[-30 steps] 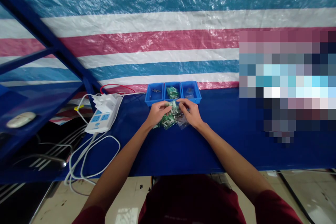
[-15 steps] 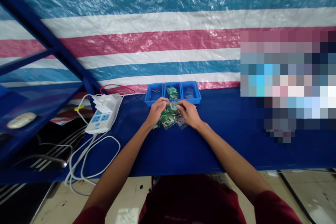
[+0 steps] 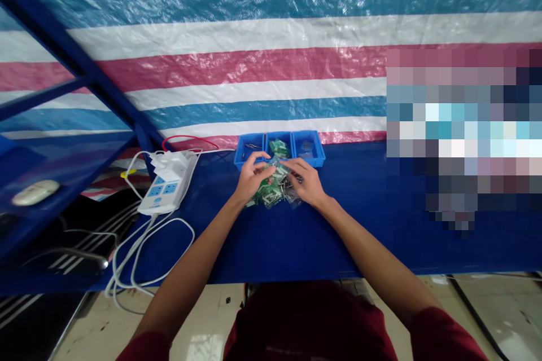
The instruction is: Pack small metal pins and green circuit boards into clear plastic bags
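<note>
My left hand (image 3: 251, 179) is at the left side of a small pile, its thumb and fingers spread apart beside a small clear plastic bag (image 3: 277, 168). My right hand (image 3: 306, 181) pinches the right edge of that bag with its fingertips. Below the bag lie several green-tinted packets (image 3: 272, 196), and a clear packet (image 3: 293, 197) sits at their right. Thin metal pieces (image 3: 284, 185) show among them, too small to name. Just behind my hands stand three joined blue bins: the left bin (image 3: 241, 157) holds thin metal pieces, the middle one green packets (image 3: 279, 148), the right one clear packets (image 3: 305, 149).
On the left of the blue table (image 3: 292, 248) lies a white power strip (image 3: 165, 194) with plugs and looped white cables (image 3: 192, 237). A blue frame post (image 3: 110, 98) rises beyond it. Striped sheeting (image 3: 262, 67) hangs behind. The right side is pixelated.
My left hand's fingers have spread from a closed grip near the bag. The right fingers have stretched a little toward the bag's upper edge. The bins and pile have stayed put.
</note>
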A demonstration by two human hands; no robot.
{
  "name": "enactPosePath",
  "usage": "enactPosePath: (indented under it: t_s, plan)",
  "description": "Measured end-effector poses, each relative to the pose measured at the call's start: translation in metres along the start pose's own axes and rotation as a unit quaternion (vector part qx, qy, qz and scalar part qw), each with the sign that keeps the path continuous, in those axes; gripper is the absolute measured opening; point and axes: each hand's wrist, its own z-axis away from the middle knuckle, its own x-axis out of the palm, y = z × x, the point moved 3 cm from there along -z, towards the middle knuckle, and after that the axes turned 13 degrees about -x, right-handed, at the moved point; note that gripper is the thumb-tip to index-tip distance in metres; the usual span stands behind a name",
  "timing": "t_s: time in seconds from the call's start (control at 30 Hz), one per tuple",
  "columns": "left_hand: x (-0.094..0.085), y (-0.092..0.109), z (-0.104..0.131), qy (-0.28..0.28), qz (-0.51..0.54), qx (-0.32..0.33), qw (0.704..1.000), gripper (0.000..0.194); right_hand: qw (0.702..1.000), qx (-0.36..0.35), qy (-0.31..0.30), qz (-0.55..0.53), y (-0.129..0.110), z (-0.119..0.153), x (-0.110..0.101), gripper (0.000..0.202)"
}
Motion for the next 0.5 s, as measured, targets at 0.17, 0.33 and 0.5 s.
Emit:
enactPosePath:
  t_s: [0.17,0.33,0.5]
  plan:
    - [0.0031,-0.0027,-0.0014,-0.03,-0.019,0.013,0.999,0.038,0.999,-0.006,0.002,0.033,0.0016,-0.0006,0.0008,0.022]
    - [0.0018,0.0008,-0.0002,-0.011,-0.085,0.069,0.994,0.038,0.998,0.035,0.016,0.059,0.0044,-0.0012,-0.0028,0.035]
    - [0.002,0.0028,0.0021,-0.016,-0.051,0.016,0.998,0.032,0.998,0.065,0.02,-0.009,0.0042,0.0004,-0.0025,0.029]
